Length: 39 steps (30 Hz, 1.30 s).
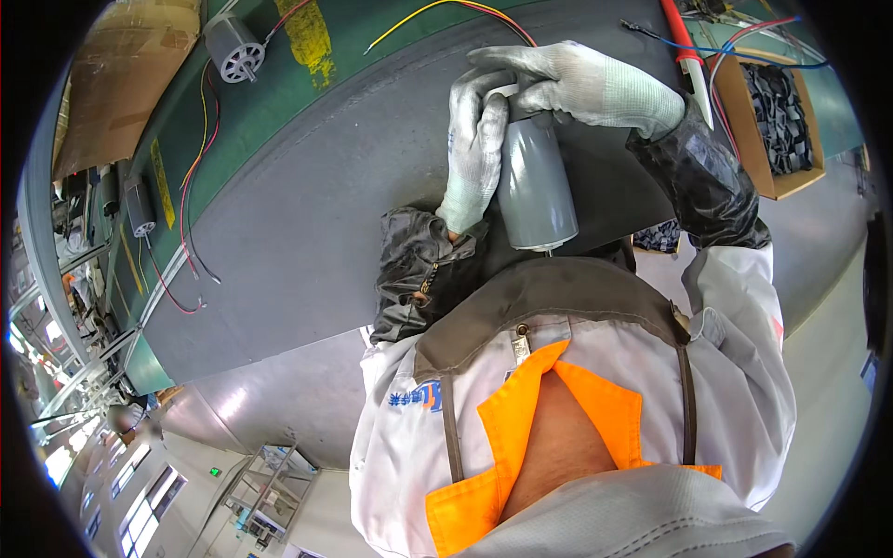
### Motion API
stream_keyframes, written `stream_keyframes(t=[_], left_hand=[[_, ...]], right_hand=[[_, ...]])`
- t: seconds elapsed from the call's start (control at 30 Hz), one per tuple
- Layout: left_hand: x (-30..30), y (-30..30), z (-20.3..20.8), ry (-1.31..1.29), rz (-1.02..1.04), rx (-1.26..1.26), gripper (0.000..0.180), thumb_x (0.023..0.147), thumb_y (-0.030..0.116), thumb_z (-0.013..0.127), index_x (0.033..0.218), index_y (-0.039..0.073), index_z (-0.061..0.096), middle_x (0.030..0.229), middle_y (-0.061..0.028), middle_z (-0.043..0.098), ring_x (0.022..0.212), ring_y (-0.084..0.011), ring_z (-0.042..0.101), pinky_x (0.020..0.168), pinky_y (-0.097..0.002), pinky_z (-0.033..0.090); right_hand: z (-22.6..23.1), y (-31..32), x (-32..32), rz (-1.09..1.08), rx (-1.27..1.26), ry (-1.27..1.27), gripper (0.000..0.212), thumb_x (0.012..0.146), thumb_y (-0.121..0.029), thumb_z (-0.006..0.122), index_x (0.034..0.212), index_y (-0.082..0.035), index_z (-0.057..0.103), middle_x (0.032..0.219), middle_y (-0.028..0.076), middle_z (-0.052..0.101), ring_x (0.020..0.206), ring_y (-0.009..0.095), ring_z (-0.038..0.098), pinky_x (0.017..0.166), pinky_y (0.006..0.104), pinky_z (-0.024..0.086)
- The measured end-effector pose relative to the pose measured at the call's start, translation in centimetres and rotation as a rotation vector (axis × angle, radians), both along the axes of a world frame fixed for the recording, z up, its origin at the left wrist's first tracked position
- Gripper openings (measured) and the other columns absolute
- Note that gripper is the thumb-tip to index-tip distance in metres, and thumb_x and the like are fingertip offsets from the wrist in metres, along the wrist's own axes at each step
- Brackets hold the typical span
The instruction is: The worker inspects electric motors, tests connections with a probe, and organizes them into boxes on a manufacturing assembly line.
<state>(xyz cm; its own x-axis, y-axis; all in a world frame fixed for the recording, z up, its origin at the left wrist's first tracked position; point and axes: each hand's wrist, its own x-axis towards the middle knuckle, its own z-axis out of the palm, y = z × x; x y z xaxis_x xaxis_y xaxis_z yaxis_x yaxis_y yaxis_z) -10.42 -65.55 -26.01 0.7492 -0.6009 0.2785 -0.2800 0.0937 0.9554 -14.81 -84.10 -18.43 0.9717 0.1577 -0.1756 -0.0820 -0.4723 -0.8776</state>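
A grey cylindrical electric motor [539, 191] stands out from between my gloved hands, its shaft end toward my apron. Along its left side near the far end, my left hand [474, 139] is closed, with the thumb against the casing. My right hand [595, 88] bends over the far end from the right, fingers curled around it and meeting the left fingers. A small pale piece shows between the fingertips; I cannot tell what it is. Yellow and red lead wires [446, 5] run out beyond my hands. The motor's far end is covered by the gloves.
A grey mat [288, 205] lies beside a green belt [246, 121]. Two motors, one upper left [233, 46] and one farther left [139, 206], trail wires. A carton [811, 177] of black parts and a red, white-tipped pointed tool [686, 54] are at right. Cardboard [130, 74] is upper left.
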Motion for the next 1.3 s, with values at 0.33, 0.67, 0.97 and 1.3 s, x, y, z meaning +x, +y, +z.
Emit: stream_keyframes(t=[0.33,0.67,0.97,1.3], left_hand=[[0.0,-0.2,-0.3,0.282,0.006,-0.016,0.026,0.103,0.017,0.047,0.116,-0.002,0.06,0.123,-0.018,0.056,0.118,-0.0323,0.053,0.102,-0.0417,0.044],[-0.3,0.9,0.4,0.364,-0.009,0.003,0.029,0.103,0.02,0.049,0.12,-0.002,0.057,0.122,-0.018,0.057,0.115,-0.0269,0.055,0.099,-0.039,0.046],[-0.4,0.6,1.1,0.424,-0.027,0.017,0.032,0.103,0.022,0.051,0.124,-0.002,0.054,0.121,-0.0181,0.058,0.113,-0.0219,0.057,0.097,-0.0366,0.048],[-0.1,-0.1,0.7,0.001,0.073,0.169,0.034,0.103,0.025,0.054,0.124,-0.002,0.054,0.118,-0.0136,0.059,0.107,-0.0193,0.056,0.095,-0.034,0.047]], right_hand=[[-1.2,-2.0,-1.1,-0.132,0.258,0.293,0.058,0.095,-0.026,0.065,0.144,0.001,0.051,0.075,0.002,0.064,0.054,0.006,0.056,0.048,0.0225,0.048],[-1.0,-2.4,0.9,0.07,0.146,0.469,0.034,0.096,-0.025,0.067,0.115,0.002,0.065,0.062,0.001,0.06,0.045,0.007,0.053,0.041,0.0225,0.042],[0.8,-1.8,1.6,0.009,0.094,0.515,0.026,0.087,-0.021,0.069,0.103,0.0,0.067,0.063,0.005,0.062,0.042,0.009,0.055,0.035,0.0223,0.041],[-0.6,-2.1,-0.8,-0.067,0.217,0.356,0.039,0.088,-0.016,0.068,0.124,0.0,0.067,0.074,0.007,0.066,0.061,0.014,0.064,0.052,0.0267,0.052]])
